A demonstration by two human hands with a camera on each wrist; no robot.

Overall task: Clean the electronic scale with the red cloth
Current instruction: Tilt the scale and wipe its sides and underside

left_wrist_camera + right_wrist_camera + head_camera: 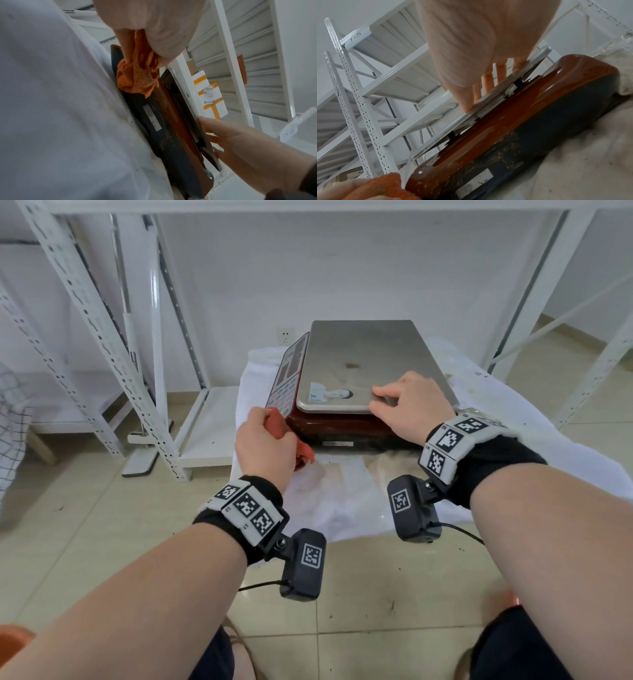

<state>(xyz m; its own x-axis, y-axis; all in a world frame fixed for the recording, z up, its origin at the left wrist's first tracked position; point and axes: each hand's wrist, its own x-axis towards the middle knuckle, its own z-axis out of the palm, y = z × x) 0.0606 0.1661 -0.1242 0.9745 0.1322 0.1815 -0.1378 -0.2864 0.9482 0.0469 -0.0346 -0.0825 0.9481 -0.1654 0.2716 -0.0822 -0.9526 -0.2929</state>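
The electronic scale [370, 361] has a steel platter and a dark red body [513, 121], and it sits on a stained white cloth [342, 491]. Its keypad panel [287, 374] faces left. My left hand [265, 446] grips the bunched red cloth [301, 453] [137, 75] against the scale's near left corner. My right hand [407, 402] rests on the platter's near edge, its fingers [488, 81] lying flat on top and the thumb at the rim. A brown stain [351, 365] marks the platter's middle, and a sticker [329, 395] sits near its front.
White slotted metal shelving [102, 337] stands left and behind, with another upright [534, 285] at the right. A mop-like tool [140, 405] leans at the left shelf. Taped white boxes [209, 94] show in the left wrist view. The floor [376, 594] is tiled.
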